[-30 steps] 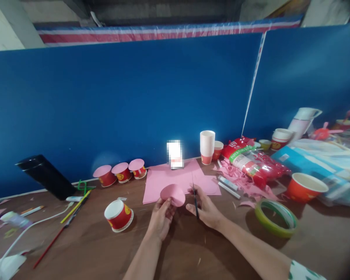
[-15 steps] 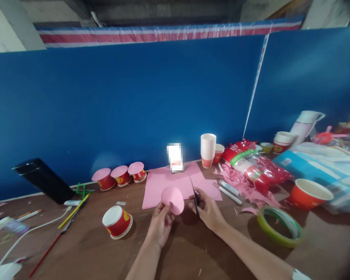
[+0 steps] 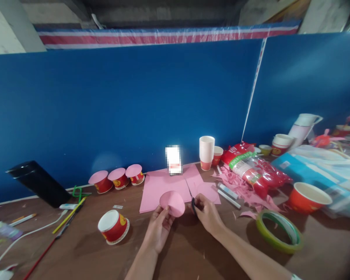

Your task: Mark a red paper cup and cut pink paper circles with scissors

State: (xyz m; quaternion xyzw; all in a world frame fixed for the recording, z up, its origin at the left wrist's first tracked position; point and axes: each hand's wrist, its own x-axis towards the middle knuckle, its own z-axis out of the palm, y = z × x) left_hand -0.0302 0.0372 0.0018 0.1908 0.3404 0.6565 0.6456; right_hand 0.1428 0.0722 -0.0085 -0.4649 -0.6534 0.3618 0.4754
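My left hand (image 3: 159, 225) pinches a round pink paper piece (image 3: 172, 202) and holds it up over the brown table (image 3: 76, 252). Right beside it, my right hand (image 3: 207, 213) is closed on a pair of scissors (image 3: 191, 197) whose blades point away from me, close to the paper's right edge. Pink paper sheets (image 3: 160, 184) lie flat just behind both hands. An upturned red paper cup (image 3: 112, 226) stands to the left of my left hand.
Three red cups topped with pink discs (image 3: 118, 177) line the blue wall. A white cup stack (image 3: 206, 152), a red packet (image 3: 252, 167), pink scraps, glue sticks (image 3: 228, 192), a green tape roll (image 3: 278, 230) and an orange cup (image 3: 307, 196) crowd the right. Pencils (image 3: 67, 214) and a black box (image 3: 36, 182) lie left.
Both hands stay together at the pink piece; the scissors have tilted and drawn slightly closer to the paper. The view has drifted a little to the right.
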